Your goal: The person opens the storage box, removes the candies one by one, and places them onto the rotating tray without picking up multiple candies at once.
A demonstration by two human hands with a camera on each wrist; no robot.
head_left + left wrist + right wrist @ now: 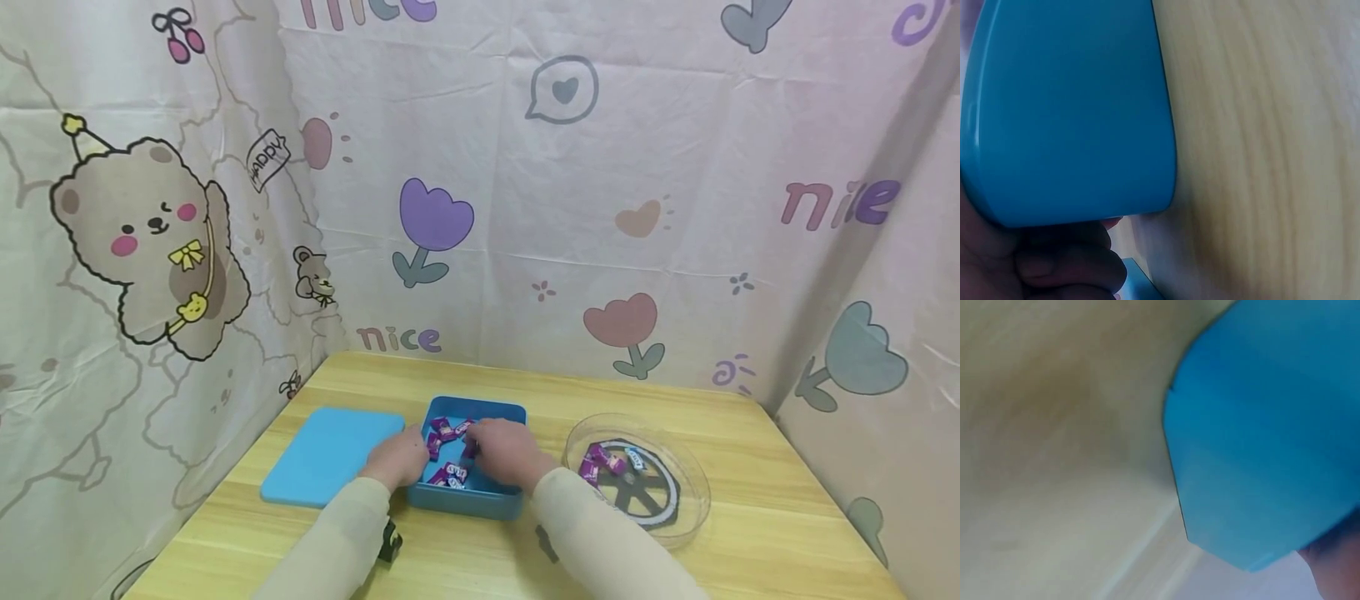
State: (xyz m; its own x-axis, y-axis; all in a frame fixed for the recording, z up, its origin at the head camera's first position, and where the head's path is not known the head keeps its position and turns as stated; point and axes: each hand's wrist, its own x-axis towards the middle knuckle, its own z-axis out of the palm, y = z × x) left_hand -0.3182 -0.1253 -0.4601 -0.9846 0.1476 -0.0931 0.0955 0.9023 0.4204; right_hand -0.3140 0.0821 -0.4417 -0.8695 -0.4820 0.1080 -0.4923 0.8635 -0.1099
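Note:
A blue open box [465,503] stands on the table with several purple-wrapped candies [444,429] inside. At its left side my left hand [401,458] grips the wall, its fingers [1072,265] curled against the blue side [1072,112] in the left wrist view. My right hand [508,450] reaches down into the box among the candies. A purple wrapper shows at its fingertips, but whether they pinch it is hidden. The right wrist view shows mostly the box's blue outer wall [1260,450] and a bit of hand at the lower right edge.
Left of the box lies a flat blue lid [330,458]. To the right stands a round clear container [693,500] with a few wrapped candies [600,462] over a dark wheel-like pattern. Patterned cloth [525,167] hangs behind the wooden table [787,517].

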